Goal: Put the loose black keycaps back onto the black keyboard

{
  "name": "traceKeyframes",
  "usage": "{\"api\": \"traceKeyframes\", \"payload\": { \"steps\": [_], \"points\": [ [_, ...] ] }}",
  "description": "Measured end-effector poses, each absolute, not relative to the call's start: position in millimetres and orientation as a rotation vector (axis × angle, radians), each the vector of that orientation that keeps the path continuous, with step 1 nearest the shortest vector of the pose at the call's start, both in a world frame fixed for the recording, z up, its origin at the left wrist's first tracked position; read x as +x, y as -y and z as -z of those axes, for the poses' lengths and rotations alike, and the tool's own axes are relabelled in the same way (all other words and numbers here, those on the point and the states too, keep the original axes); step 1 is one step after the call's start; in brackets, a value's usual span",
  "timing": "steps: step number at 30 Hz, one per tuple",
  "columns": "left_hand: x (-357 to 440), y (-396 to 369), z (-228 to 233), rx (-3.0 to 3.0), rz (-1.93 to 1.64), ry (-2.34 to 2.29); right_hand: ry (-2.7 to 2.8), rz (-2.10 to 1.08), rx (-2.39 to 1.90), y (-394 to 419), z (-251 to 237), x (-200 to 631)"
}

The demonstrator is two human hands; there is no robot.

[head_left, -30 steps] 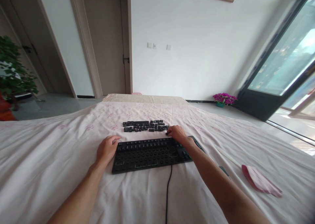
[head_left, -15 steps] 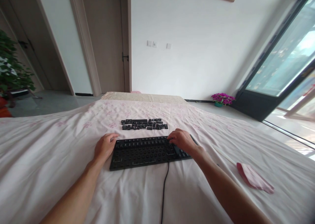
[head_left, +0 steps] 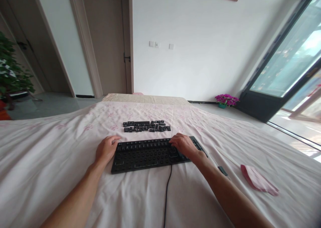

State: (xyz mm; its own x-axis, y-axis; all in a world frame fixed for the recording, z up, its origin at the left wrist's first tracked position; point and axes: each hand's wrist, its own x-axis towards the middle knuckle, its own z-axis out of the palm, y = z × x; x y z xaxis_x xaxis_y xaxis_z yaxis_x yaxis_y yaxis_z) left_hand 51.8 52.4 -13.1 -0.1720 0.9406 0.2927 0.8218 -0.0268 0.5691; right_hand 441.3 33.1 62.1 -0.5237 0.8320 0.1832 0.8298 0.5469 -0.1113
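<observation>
A black keyboard (head_left: 147, 157) lies on the bed with its upper rows of keycaps in place and bare key posts across the lower rows. My left hand (head_left: 107, 148) grips its left edge, fingers bent over the far left corner. Over the right part of the keyboard, my right hand (head_left: 184, 144) has its fingertips drawn together at the end of the upper key rows. Whatever those fingertips hold is hidden beneath them. Just beyond the keyboard, several loose black keycaps (head_left: 142, 126) are spread in rough rows.
A cable (head_left: 167, 194) runs from the keyboard toward me. Beside my right forearm lies a small dark object (head_left: 222, 171), with a pink cloth (head_left: 259, 180) farther right. The pale floral bedsheet (head_left: 75, 144) has folds. Purple flowers (head_left: 227, 100) stand by the glass door.
My right hand has shifted slightly left and down, uncovering more of the keyboard's right end. The small dark object by my forearm shows more now. My left hand stays at the keyboard's edge.
</observation>
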Motion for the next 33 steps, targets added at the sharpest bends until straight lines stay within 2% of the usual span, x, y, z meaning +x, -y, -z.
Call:
{"api": "traceKeyframes", "payload": {
  "steps": [9,26,33],
  "points": [
    [52,-51,13,1.877,-0.971,-2.054,2.591,0.034,-1.305,-25,-58,443],
    [52,-52,13,1.889,-0.964,-2.081,2.479,0.134,-1.398,-12,-46,442],
    [51,-47,11,1.803,-1.008,-2.077,1.889,0.135,-1.793,-15,-36,474]
  ]
}}
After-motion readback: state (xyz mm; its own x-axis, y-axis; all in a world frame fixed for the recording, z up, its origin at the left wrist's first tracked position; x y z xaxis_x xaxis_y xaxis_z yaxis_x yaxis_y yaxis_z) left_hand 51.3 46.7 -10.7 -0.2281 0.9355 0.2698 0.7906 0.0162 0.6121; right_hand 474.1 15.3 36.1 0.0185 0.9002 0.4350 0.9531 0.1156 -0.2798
